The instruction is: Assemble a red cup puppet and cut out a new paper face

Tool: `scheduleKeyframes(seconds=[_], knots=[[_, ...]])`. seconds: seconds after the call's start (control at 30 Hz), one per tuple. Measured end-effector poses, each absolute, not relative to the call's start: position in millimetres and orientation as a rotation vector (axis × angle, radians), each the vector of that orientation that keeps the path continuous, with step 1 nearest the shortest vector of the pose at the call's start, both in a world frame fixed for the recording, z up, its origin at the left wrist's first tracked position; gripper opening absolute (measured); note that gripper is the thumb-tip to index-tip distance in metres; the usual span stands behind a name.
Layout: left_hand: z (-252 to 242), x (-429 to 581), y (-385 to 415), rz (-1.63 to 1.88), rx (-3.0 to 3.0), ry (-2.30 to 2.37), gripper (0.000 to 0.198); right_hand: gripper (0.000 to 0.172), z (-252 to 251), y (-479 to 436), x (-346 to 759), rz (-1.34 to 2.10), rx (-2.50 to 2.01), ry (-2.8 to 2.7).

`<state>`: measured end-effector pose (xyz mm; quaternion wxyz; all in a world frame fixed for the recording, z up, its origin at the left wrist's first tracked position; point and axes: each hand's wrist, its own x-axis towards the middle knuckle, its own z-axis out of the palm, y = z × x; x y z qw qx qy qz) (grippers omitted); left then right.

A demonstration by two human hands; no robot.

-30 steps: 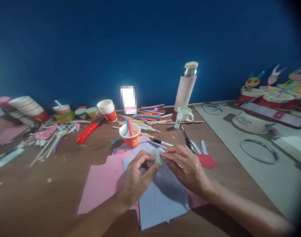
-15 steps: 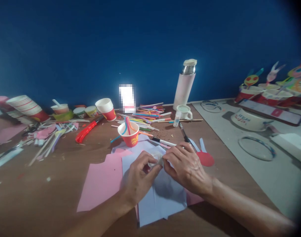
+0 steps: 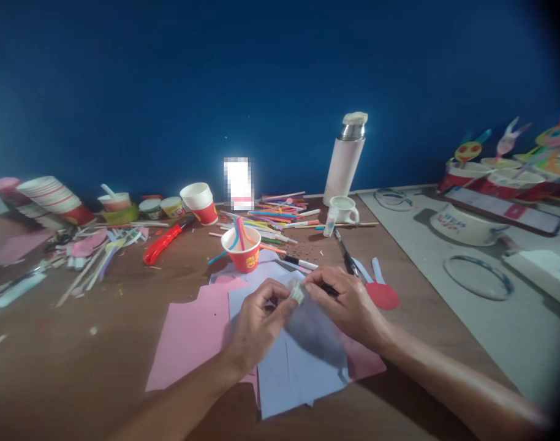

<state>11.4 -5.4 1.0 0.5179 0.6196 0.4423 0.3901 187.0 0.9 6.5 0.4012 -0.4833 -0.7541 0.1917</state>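
Note:
Between thumb and fingers my left hand (image 3: 264, 318) grips a small whitish, partly see-through packet (image 3: 297, 293). Its kind is too small and blurred to make out. My right hand (image 3: 342, 300) is closed in a pinch at the packet's right edge, fingertips partly hidden. Something dark shows beneath the right fingers. Both hands are over pale lilac paper (image 3: 302, 380), which overlaps pink paper (image 3: 188, 343). Beyond them stands a red and white paper cup (image 3: 246, 262) with coloured strips in it. A red paper oval (image 3: 383, 296) lies right of my right hand.
A red-handled cutter (image 3: 162, 245), stacked paper cups (image 3: 204, 213) and many coloured sticks (image 3: 280, 217) lie farther back. A white bottle (image 3: 344, 165), a mug (image 3: 343, 210) and a small glue bottle (image 3: 330, 222) stand back right. A phone (image 3: 505, 209) rests on a bowl at right.
My right hand has shifted slightly down at the packet's right side, its fingers less bunched. The packet has turned, and more of it shows. The view has moved slightly.

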Motion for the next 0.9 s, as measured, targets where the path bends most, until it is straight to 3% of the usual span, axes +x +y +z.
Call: scheduleKeyframes(seconds=[0.17, 0.43, 0.67, 0.73, 0.9], knots=[[1.5, 10.7, -5.5, 0.925, 1.462, 1.086, 0.021, 0.020, 3.3, 2.6, 188.0, 0.723, -1.190, -1.767], [0.5, 13.1, -6.0, 0.980, 1.567, 1.097, 0.017, 0.007, -3.2, -1.3, 183.2, 0.425, -1.131, -1.878], [-4.4, 16.0, -9.2, 0.977, 1.557, 1.086, 0.016, 0.015, 1.1, -2.9, 183.1, 0.238, -1.119, -2.017], [-4.1, 16.3, -9.2, 0.976, 1.525, 1.040, 0.016, 0.013, 2.5, -3.8, 182.4, 0.376, -1.169, -1.935], [1.1, 13.9, -7.7, 0.955, 1.484, 0.938, 0.014, 0.020, 1.2, 0.5, 182.1, 1.089, -1.174, -1.486]])
